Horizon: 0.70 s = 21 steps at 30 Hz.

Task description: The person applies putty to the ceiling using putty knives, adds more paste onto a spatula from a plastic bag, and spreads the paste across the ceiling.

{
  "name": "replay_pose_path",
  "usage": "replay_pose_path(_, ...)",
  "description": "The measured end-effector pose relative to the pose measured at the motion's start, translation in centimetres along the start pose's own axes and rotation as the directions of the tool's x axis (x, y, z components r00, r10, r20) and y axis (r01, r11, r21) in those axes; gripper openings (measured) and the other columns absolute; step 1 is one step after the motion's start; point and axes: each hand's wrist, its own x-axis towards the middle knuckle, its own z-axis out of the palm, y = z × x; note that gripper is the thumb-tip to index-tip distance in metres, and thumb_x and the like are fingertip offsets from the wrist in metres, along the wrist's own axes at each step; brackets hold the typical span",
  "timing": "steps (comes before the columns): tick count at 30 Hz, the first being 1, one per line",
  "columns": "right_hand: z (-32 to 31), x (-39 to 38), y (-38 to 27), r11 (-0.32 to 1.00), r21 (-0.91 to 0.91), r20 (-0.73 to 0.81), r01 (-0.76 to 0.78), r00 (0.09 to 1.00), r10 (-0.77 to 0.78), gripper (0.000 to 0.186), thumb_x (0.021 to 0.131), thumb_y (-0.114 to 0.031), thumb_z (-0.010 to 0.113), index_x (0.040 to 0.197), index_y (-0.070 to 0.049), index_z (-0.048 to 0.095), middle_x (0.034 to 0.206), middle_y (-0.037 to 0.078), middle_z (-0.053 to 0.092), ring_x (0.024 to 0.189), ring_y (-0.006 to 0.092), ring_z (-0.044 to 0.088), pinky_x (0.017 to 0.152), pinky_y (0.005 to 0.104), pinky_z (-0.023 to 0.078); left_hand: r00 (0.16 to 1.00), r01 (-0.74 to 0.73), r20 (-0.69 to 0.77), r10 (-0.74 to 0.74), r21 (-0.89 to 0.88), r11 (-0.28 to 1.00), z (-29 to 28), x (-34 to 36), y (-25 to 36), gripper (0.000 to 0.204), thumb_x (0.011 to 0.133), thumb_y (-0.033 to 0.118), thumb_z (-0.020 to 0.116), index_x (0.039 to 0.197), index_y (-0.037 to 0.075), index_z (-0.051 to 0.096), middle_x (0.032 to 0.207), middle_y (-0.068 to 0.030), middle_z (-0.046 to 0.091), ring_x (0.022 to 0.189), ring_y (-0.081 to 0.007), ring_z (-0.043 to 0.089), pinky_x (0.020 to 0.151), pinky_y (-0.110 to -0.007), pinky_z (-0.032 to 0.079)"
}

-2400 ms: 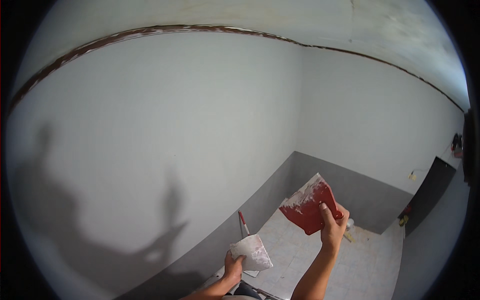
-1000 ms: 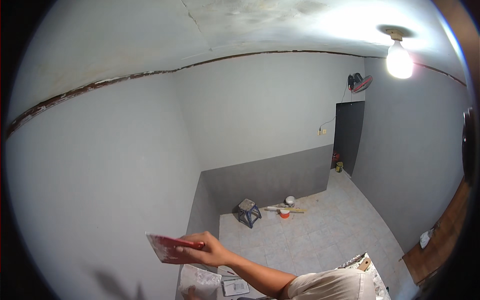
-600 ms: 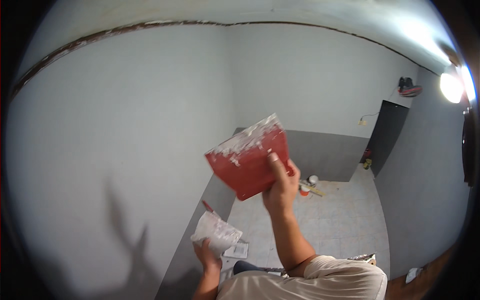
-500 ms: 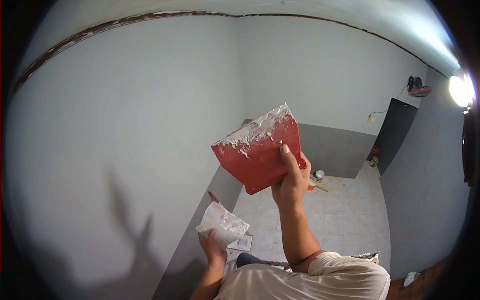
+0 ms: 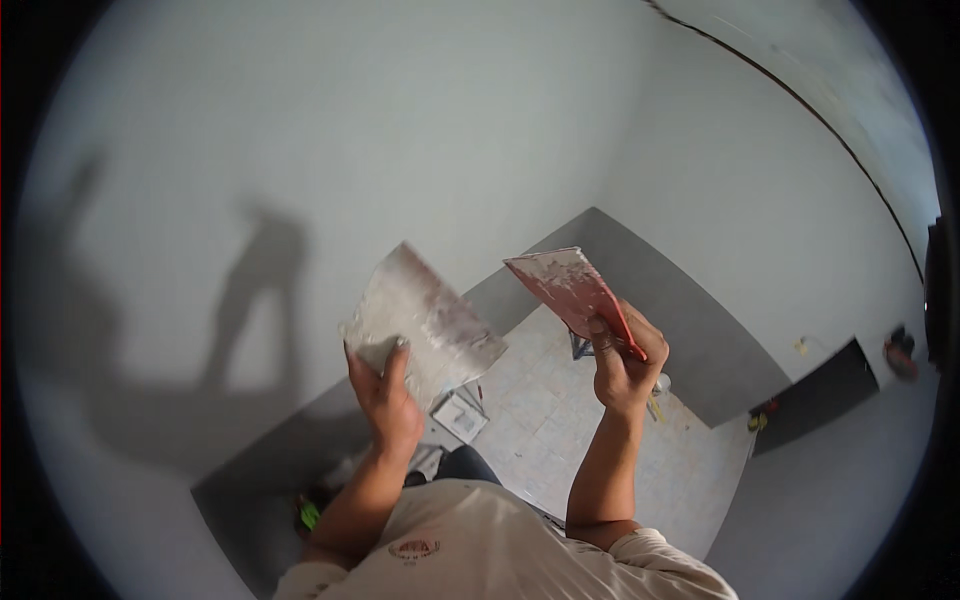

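The left hand (image 5: 388, 402) grips a pale plate (image 5: 425, 325), thumb across its smeared face. The right hand (image 5: 630, 362) is closed around a red scraper (image 5: 575, 288), its paste-streaked edge up and leaning toward the left hand. The two tools are apart, with a gap between them, above the floor (image 5: 530, 425); the wall (image 5: 400, 150) lies beyond the left hand. For good control, the plate is best held steady, smeared face up; any scraper stroke across it should be low-angled, evenly pressed and clear of the left thumb.
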Motion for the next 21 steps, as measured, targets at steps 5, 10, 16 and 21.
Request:
replay_pose_path(5, 3.5, -1.2, 0.6, 0.991, 0.063, 0.063, -0.116, 0.992, 0.112, 0.02, 0.09, 0.003, 0.07, 0.109, 0.008, 0.073, 0.099, 0.017, 0.076, 0.087, 0.0212, 0.071, 0.079, 0.0299, 0.054, 0.994, -0.103, 0.029, 0.104, -0.028, 0.994, 0.5, 0.3, 2.3, 0.06, 0.098, 0.001, 0.063, 0.151, 0.0, 0.035, 0.134, -0.0121, 0.056, 0.118, -0.0171, 0.056, 0.103, -0.032, 0.044)
replay_pose_path(10, 7.9, -4.4, 3.1, 0.997, 0.08, 0.015, 0.0, 1.0, -0.001, 0.017, 0.091, -0.007, 0.073, 0.101, 0.008, 0.073, 0.084, 0.009, 0.071, 0.07, 0.0143, 0.058, 0.066, 0.0271, 0.044, 0.989, -0.135, -0.064, 0.131, -0.068, 0.988, -1.6, 0.3, 1.0, 0.062, 0.099, -0.001, 0.06, 0.153, 0.0, 0.029, 0.133, -0.0119, 0.056, 0.115, -0.0154, 0.056, 0.102, -0.031, 0.045)
replay_pose_path(16, 9.1, -6.2, 4.0, 0.989, 0.142, 0.096, -0.027, 0.995, 0.013, 0.018, 0.089, -0.004, 0.073, 0.102, 0.008, 0.073, 0.085, 0.011, 0.072, 0.072, 0.0158, 0.062, 0.068, 0.0275, 0.046, 0.988, -0.131, -0.093, 0.124, -0.071, 0.989, -2.8, 0.4, 0.1, 0.064, 0.1, -0.003, 0.059, 0.155, 0.001, 0.027, 0.129, -0.0104, 0.057, 0.109, -0.0132, 0.057, 0.098, -0.029, 0.047)
replay_pose_path(21, 9.4, -5.9, 4.4, 0.995, 0.1, 0.185, 0.016, 0.982, -0.034, 0.018, 0.089, 0.0, 0.072, 0.104, 0.008, 0.073, 0.094, 0.014, 0.075, 0.079, 0.0179, 0.067, 0.073, 0.0285, 0.051, 0.99, -0.12, -0.071, 0.118, -0.027, 0.992, -3.4, 0.2, -0.4, 0.06, 0.1, -0.006, 0.057, 0.153, 0.001, 0.029, 0.126, -0.0097, 0.057, 0.104, -0.0101, 0.058, 0.09, -0.026, 0.05)
